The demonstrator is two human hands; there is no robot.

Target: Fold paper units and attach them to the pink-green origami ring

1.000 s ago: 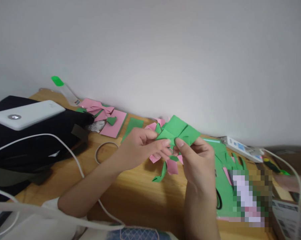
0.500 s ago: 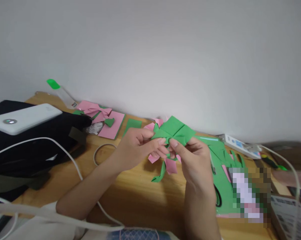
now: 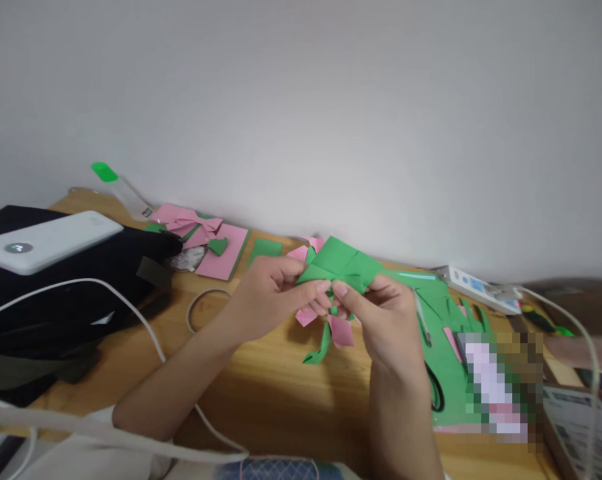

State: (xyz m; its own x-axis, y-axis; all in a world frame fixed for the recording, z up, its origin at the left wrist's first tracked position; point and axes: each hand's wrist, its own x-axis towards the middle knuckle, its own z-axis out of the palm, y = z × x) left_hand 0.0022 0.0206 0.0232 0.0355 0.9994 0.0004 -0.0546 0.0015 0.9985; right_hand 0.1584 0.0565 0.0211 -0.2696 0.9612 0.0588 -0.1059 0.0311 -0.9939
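A folded sheet of green paper [image 3: 343, 259] is held up over the table between my two hands. My left hand [image 3: 275, 300] pinches its left lower edge between thumb and fingers. On the other side my right hand [image 3: 381, 310] grips the right lower edge, with the two thumb tips almost meeting. Beneath and behind the sheet, pink paper petals [image 3: 341, 331] and a curled green paper strip [image 3: 321, 347] stick out, looking like a folded flower partly hidden by my hands. Whether it touches the sheet I cannot tell.
Pink and green papers [image 3: 228, 257] lie at the back left beside a black bag [image 3: 131, 293] carrying a white power bank [image 3: 55, 240]. To the right are green sheets [image 3: 453, 393] and a power strip [image 3: 481, 291]. White cables [image 3: 143, 313] cross the left side. Another person's arm [image 3: 581, 351] shows at right.
The green sheet has tilted and shifted slightly left and down. My right thumb has moved left, closer to my left thumb. Both hands keep their grip.
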